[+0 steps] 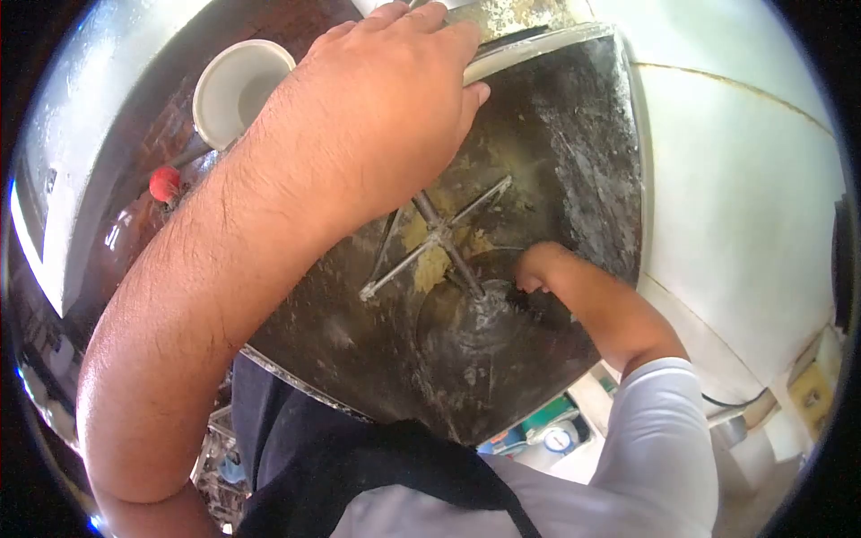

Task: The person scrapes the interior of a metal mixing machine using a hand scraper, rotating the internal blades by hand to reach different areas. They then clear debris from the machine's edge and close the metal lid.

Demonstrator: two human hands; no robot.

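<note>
A large dark metal mixing tub (574, 170) with whitish, floury smears fills the middle of the view. Inside it stands a cross-shaped metal mixing blade (437, 236), with yellowish dough (432, 269) stuck around it. My left hand (404, 76) grips the tub's far rim, fingers over the edge and thumb on the inner side. Down in the tub, right of the blade, my right hand (543, 264) is closed with its fingers curled low against the wall. Its fingertips are partly hidden, so anything in them cannot be made out.
A white bucket (240, 90) stands beyond my left forearm, near a red knob (165, 183). White tiled wall (735, 161) runs along the right. Below the tub, a round dial scale (558, 438) shows beside my right sleeve.
</note>
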